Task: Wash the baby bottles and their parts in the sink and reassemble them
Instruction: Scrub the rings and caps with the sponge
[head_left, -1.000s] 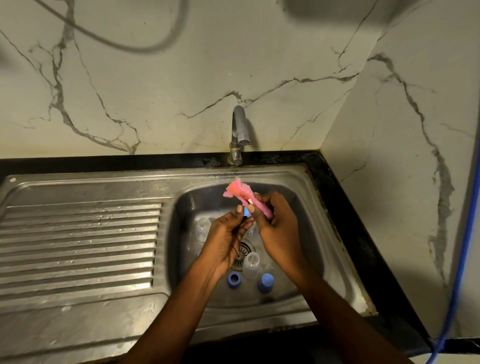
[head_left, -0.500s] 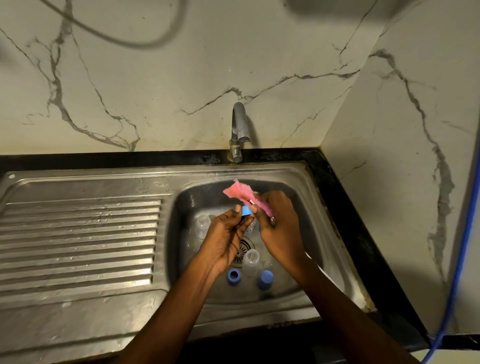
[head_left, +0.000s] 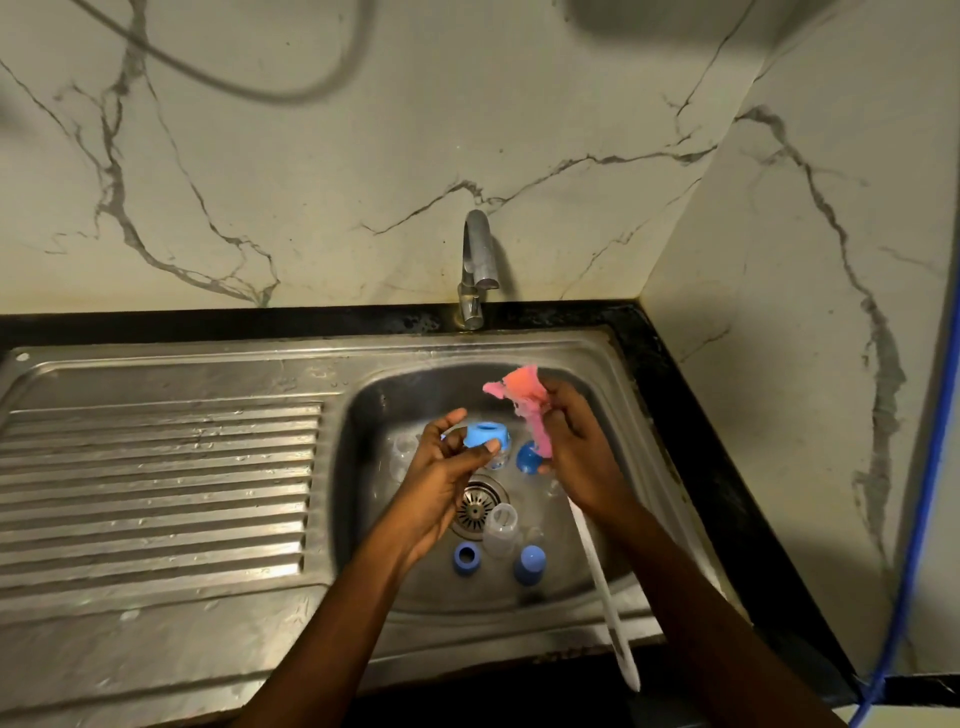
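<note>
Left hand (head_left: 441, 470) pinches the blue bottle ring (head_left: 485, 434) between thumb and fingers, over the sink (head_left: 363, 358) basin. At its 3 o'clock, right hand (head_left: 576, 452) fingers clamp a pink sponge brush (head_left: 522, 395). A clear bottle (head_left: 500, 530) lies at 6 o'clock of the drain (head_left: 475, 506).

The brushed stainless-steel sink (head_left: 156, 597) has a dull, streaky sheen, and its ribbed drainboard is speckled with water drops. The curved chrome tap (head_left: 475, 249) is smooth and shiny. The white grey-veined marble-look wall (head_left: 311, 182) is polished and faintly glossy. The black stone counter (head_left: 670, 374) looks rough and mottled at its edge. The round blue plastic collar (head_left: 485, 434) is smooth and matt. The pink ragged sponge head (head_left: 524, 400) looks soft and frayed above its smooth white plastic handle (head_left: 602, 587). The small clear plastic bottle (head_left: 500, 527) is see-through.
</note>
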